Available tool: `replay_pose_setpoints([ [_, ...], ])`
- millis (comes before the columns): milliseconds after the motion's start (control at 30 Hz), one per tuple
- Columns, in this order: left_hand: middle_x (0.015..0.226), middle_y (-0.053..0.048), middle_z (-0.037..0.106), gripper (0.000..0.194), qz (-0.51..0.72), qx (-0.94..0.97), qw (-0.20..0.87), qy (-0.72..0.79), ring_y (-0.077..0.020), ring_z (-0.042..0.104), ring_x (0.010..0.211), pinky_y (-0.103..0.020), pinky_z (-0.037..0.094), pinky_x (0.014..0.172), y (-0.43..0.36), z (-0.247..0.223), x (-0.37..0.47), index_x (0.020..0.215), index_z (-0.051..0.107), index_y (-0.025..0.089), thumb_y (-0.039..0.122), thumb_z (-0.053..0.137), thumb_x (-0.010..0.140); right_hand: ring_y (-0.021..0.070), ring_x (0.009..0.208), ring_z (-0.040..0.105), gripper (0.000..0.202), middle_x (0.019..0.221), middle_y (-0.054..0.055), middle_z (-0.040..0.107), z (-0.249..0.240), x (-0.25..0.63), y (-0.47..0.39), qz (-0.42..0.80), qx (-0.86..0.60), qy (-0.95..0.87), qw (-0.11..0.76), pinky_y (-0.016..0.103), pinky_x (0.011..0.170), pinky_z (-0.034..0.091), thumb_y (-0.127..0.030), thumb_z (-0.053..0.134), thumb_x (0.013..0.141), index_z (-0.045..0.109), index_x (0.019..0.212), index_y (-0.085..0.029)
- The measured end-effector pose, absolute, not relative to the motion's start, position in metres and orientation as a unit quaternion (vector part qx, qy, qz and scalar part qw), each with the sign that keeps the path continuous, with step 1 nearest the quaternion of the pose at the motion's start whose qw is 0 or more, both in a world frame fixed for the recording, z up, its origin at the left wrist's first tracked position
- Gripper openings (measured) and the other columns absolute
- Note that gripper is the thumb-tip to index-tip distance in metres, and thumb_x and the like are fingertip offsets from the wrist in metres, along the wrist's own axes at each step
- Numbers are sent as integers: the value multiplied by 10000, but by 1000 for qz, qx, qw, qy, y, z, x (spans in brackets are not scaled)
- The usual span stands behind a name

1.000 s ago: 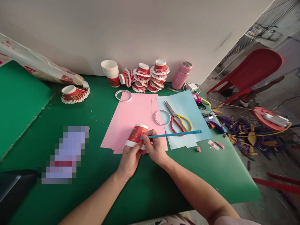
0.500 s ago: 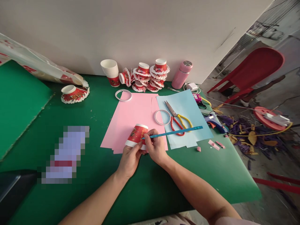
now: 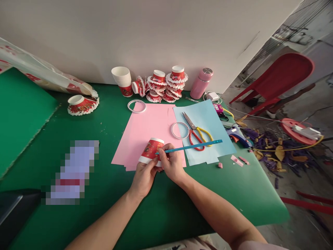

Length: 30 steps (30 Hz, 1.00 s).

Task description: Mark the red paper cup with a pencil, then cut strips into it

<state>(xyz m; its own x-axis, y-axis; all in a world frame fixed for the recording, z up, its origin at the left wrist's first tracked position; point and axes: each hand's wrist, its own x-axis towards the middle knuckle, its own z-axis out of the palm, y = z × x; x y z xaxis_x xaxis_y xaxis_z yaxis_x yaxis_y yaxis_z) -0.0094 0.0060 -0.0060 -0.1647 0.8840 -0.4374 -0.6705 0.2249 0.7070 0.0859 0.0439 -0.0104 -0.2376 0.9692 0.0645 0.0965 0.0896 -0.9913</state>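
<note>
A red paper cup (image 3: 151, 150) with white edges is tilted in my left hand (image 3: 144, 176), which grips its lower rim with the thumb in front. My right hand (image 3: 171, 165) pinches a blue pencil (image 3: 194, 147); its tip meets the cup's printed side. Part of the cup is hidden behind my right fingers. Beneath the hands lie pink paper sheets (image 3: 148, 121), and to the right light blue sheets (image 3: 223, 139) carry scissors (image 3: 197, 131) with one red and one yellow handle. A white tape roll (image 3: 180, 122) rests over the edge between the papers.
Stacked paper cups (image 3: 122, 83) and several fringed red cups (image 3: 168, 83) line the wall, beside a pink bottle (image 3: 201, 84). Another fringed cup (image 3: 82, 105) stands left. A second tape roll (image 3: 128, 107) and a glue gun (image 3: 239, 137) flank the papers. A red chair (image 3: 288, 76) is at right.
The pencil has shifted slightly left across the cup's side with my right hand. My left hand and the cup stay nearly where they were.
</note>
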Motion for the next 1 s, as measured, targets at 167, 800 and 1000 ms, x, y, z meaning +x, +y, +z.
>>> replay_pose_setpoints([
  [167,651,-25,644,199,609,121,641,452,-128,563,564,-243,439,517,5,-7,-10,771,693,132,248,767,627,115,378,486,227,488,-67,451,-9,88,44,482,-460,-612,427,217,355,365,-410,477,893,412,764,-235],
  [800,680,-34,662,213,611,123,636,455,-141,586,612,-233,436,519,5,-8,-10,785,696,136,250,771,622,112,371,479,221,476,-74,444,-7,87,44,497,-452,-604,429,213,349,358,-405,474,897,404,773,-237],
  [1000,688,-31,665,230,608,122,642,452,-133,580,601,-239,445,533,5,-9,-10,798,701,138,259,778,618,111,344,473,236,468,-82,436,-9,86,43,509,-448,-593,433,212,324,351,-425,483,888,398,768,-240],
])
